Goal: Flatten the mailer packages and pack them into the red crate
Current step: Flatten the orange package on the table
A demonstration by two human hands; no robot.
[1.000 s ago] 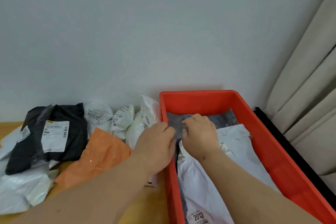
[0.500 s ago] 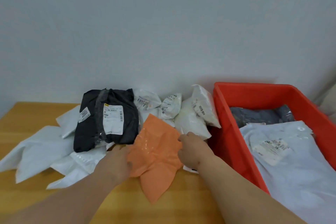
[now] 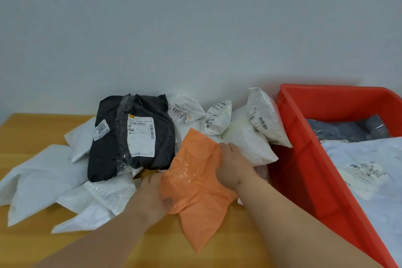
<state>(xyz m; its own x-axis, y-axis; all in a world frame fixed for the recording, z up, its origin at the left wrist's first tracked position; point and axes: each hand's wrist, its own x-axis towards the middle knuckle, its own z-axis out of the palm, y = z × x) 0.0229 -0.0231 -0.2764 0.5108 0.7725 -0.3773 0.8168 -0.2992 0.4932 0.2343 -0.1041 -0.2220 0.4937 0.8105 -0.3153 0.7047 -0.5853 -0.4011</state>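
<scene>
Wooden worktop (image 3: 26, 243) against a pale wall. We see the orange mailer (image 3: 195, 183) at centre, left hand (image 3: 152, 196) holding its 9 o'clock edge, right hand (image 3: 233, 166) its 2 o'clock edge, both grips closed on it. Red crate (image 3: 304, 159) sits at 3 o'clock, white mailer (image 3: 374, 180) inside.

Non-task items: wooden tabletop (image 3: 32, 243), light honey-coloured with visible grain, spans the lower part of the view and ends at the wall. Plain pale grey-white wall (image 3: 195, 28) fills the upper half, unmarked. A soft shadow runs along the wall just above the table line, darker toward the right.
</scene>
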